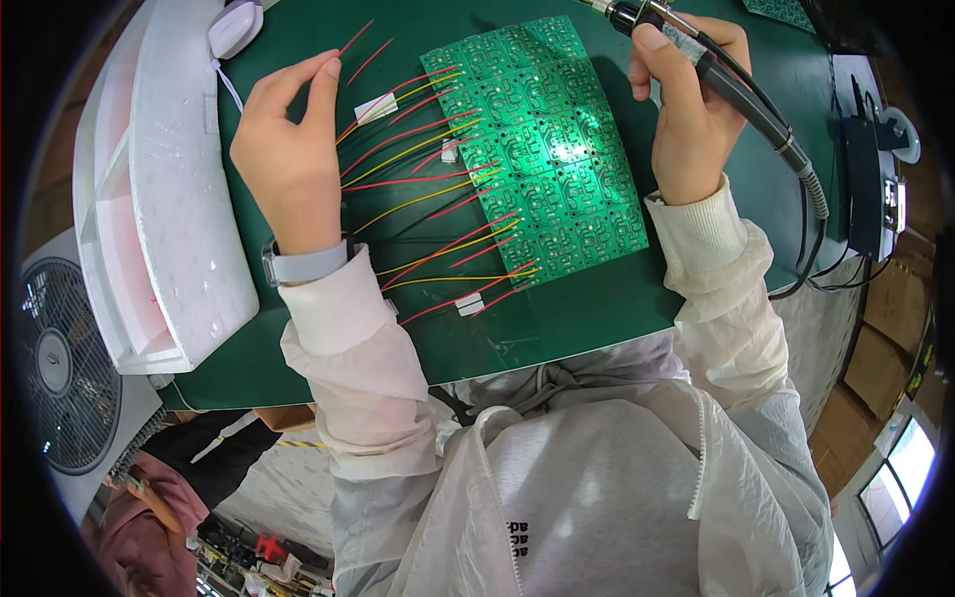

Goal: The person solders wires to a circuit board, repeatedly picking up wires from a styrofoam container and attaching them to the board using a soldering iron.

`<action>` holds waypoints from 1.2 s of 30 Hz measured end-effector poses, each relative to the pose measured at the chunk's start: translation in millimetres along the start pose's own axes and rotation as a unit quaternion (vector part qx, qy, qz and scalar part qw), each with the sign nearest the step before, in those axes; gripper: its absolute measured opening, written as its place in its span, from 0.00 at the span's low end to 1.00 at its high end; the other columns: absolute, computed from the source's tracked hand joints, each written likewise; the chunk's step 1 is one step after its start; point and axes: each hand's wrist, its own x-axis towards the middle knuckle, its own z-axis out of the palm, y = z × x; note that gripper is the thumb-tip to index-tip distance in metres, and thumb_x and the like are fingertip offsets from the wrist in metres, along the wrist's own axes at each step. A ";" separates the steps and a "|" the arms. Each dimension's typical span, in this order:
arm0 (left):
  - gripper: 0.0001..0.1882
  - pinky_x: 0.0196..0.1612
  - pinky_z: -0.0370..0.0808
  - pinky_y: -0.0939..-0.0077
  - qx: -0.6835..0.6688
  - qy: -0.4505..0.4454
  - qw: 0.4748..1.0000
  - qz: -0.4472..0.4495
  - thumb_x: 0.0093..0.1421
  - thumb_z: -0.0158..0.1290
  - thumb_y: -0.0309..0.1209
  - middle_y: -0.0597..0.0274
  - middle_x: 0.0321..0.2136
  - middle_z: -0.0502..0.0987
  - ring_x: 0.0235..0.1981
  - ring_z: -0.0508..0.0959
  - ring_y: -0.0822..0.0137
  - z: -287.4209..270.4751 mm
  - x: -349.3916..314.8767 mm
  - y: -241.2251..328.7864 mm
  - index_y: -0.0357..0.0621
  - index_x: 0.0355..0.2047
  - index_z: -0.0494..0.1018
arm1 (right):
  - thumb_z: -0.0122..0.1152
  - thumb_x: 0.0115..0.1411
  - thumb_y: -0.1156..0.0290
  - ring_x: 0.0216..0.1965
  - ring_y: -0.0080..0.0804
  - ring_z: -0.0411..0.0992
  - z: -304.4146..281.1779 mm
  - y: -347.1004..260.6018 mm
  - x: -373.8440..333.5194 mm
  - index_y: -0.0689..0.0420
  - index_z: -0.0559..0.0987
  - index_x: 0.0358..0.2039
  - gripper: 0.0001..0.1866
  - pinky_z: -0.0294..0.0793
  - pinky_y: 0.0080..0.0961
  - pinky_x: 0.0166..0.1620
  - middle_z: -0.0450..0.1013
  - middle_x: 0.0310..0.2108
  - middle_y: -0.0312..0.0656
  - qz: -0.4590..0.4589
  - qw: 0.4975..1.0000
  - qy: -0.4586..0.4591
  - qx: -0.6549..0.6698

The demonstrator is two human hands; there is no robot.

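Note:
Between the thumb and forefinger of my left hand (288,159) is a thin red wire (355,37), its free end pointing up and right. Another short red wire (370,62) lies just right of those fingertips. My right hand (691,124) is wrapped round the black handle of a soldering iron (724,85), tip toward the far side, partly cut off by the frame. Between my hands lies a green circuit board panel (602,204). Several red and yellow wires (408,204) run from its left edge toward my left wrist; some pass out of sight behind my hand and sleeve.
A white foam tray (189,229) with compartments stands at the left, a small white case (236,30) by its far end. Beyond it is a fan (60,358). The iron's cable (818,204) loops toward a black box (867,189) at right. Another person (149,517) shows lower left.

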 end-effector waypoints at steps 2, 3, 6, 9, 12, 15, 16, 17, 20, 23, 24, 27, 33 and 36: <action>0.05 0.32 0.70 0.76 -0.053 -0.005 0.998 -0.032 0.52 0.56 0.28 0.64 0.29 0.77 0.29 0.75 0.66 -4.8 -1.7 16.4 0.45 0.30 0.79 | 0.61 0.52 0.71 0.19 0.16 0.62 -0.9 -0.6 1.2 0.58 0.65 0.30 0.12 0.61 0.12 0.22 0.67 0.21 0.37 -0.002 1.000 0.003 0.000; 0.05 0.31 0.69 0.75 -0.017 -0.026 0.999 -0.041 0.51 0.56 0.27 0.64 0.28 0.77 0.28 0.75 0.65 -8.8 -5.2 27.3 0.44 0.29 0.78 | 0.61 0.52 0.71 0.19 0.16 0.62 -1.2 -0.1 1.2 0.58 0.65 0.30 0.12 0.61 0.12 0.22 0.67 0.21 0.37 -0.002 1.000 0.005 -0.001; 0.04 0.31 0.69 0.74 0.092 -0.042 0.994 0.031 0.50 0.56 0.26 0.64 0.27 0.76 0.27 0.74 0.64 -10.3 -9.3 19.2 0.43 0.28 0.77 | 0.60 0.52 0.72 0.18 0.17 0.62 -2.5 4.5 1.8 0.58 0.65 0.30 0.12 0.61 0.13 0.22 0.67 0.21 0.37 -0.017 1.000 -0.010 0.021; 0.03 0.31 0.69 0.72 0.188 -0.030 0.975 0.118 0.50 0.56 0.26 0.63 0.27 0.75 0.28 0.73 0.61 -16.3 -11.8 13.0 0.43 0.27 0.76 | 0.60 0.52 0.72 0.18 0.17 0.62 -1.7 3.0 2.6 0.59 0.65 0.30 0.12 0.61 0.13 0.22 0.67 0.21 0.37 -0.022 0.999 -0.009 0.022; 0.05 0.35 0.70 0.75 0.234 -0.065 0.966 0.084 0.52 0.55 0.27 0.61 0.30 0.76 0.31 0.75 0.63 -19.9 -10.3 17.5 0.41 0.30 0.76 | 0.60 0.52 0.73 0.18 0.17 0.62 -1.2 1.8 2.3 0.59 0.65 0.30 0.12 0.61 0.13 0.22 0.67 0.20 0.37 -0.015 1.000 -0.005 -0.002; 0.06 0.34 0.69 0.75 0.186 -0.063 0.980 0.039 0.52 0.55 0.27 0.61 0.29 0.75 0.30 0.75 0.64 -16.1 -6.5 19.3 0.40 0.31 0.76 | 0.60 0.52 0.73 0.18 0.17 0.62 -0.9 2.3 2.1 0.59 0.65 0.30 0.12 0.61 0.13 0.22 0.67 0.20 0.37 -0.017 1.000 -0.007 0.003; 0.06 0.34 0.68 0.75 0.142 -0.098 0.985 0.029 0.53 0.54 0.28 0.61 0.29 0.75 0.30 0.74 0.64 -14.5 -3.9 16.2 0.40 0.31 0.75 | 0.60 0.52 0.72 0.18 0.17 0.62 -0.9 1.6 2.2 0.59 0.65 0.30 0.12 0.61 0.13 0.22 0.67 0.20 0.36 -0.019 1.000 -0.003 -0.005; 0.07 0.33 0.68 0.76 0.098 -0.133 0.986 0.018 0.54 0.53 0.28 0.60 0.28 0.75 0.30 0.74 0.65 -12.8 -2.0 13.7 0.40 0.32 0.75 | 0.60 0.53 0.72 0.18 0.17 0.62 -1.0 1.4 2.0 0.58 0.65 0.30 0.11 0.61 0.13 0.22 0.67 0.20 0.36 -0.020 1.000 0.001 -0.013; 0.07 0.33 0.67 0.76 0.079 -0.155 0.985 -0.008 0.56 0.51 0.29 0.58 0.28 0.74 0.29 0.73 0.64 -5.9 -0.6 11.4 0.38 0.31 0.73 | 0.60 0.53 0.72 0.18 0.16 0.62 -3.6 3.2 2.3 0.58 0.65 0.30 0.11 0.61 0.12 0.22 0.67 0.19 0.36 -0.029 0.999 -0.010 -0.010; 0.07 0.33 0.68 0.76 0.115 -0.146 0.981 0.053 0.57 0.50 0.29 0.58 0.27 0.74 0.27 0.72 0.65 -3.5 1.8 3.5 0.37 0.32 0.72 | 0.59 0.53 0.74 0.18 0.17 0.62 -2.7 4.0 1.9 0.58 0.65 0.30 0.11 0.61 0.12 0.22 0.67 0.19 0.36 -0.024 1.000 -0.010 -0.006; 0.07 0.33 0.68 0.76 0.115 -0.147 0.981 0.052 0.57 0.50 0.29 0.58 0.27 0.74 0.27 0.72 0.65 -3.3 1.1 3.4 0.37 0.32 0.72 | 0.59 0.53 0.74 0.18 0.17 0.62 -2.1 3.2 1.6 0.58 0.65 0.30 0.11 0.61 0.12 0.22 0.67 0.19 0.36 -0.023 1.000 -0.010 -0.007; 0.05 0.32 0.67 0.69 0.083 -0.035 0.988 0.121 0.56 0.50 0.28 0.58 0.25 0.73 0.28 0.73 0.62 -3.1 -1.8 19.8 0.39 0.29 0.71 | 0.62 0.51 0.70 0.18 0.16 0.60 -4.9 5.1 0.5 0.58 0.65 0.27 0.13 0.60 0.13 0.22 0.66 0.19 0.35 -0.003 1.000 0.008 0.001; 0.03 0.32 0.71 0.80 0.043 -0.088 0.976 0.194 0.54 0.53 0.24 0.61 0.27 0.75 0.28 0.75 0.67 19.3 -19.4 60.4 0.38 0.29 0.73 | 0.58 0.51 0.77 0.17 0.24 0.65 -14.6 2.2 -13.3 0.63 0.68 0.28 0.08 0.61 0.18 0.20 0.67 0.18 0.41 -0.065 0.997 -0.036 -0.030; 0.04 0.32 0.71 0.79 -0.011 -0.123 0.961 0.246 0.51 0.55 0.23 0.60 0.26 0.75 0.27 0.75 0.65 28.7 -11.0 35.8 0.38 0.29 0.74 | 0.58 0.51 0.76 0.16 0.24 0.64 -18.7 3.7 -11.0 0.63 0.67 0.26 0.08 0.60 0.17 0.18 0.66 0.17 0.41 -0.121 0.991 -0.054 -0.012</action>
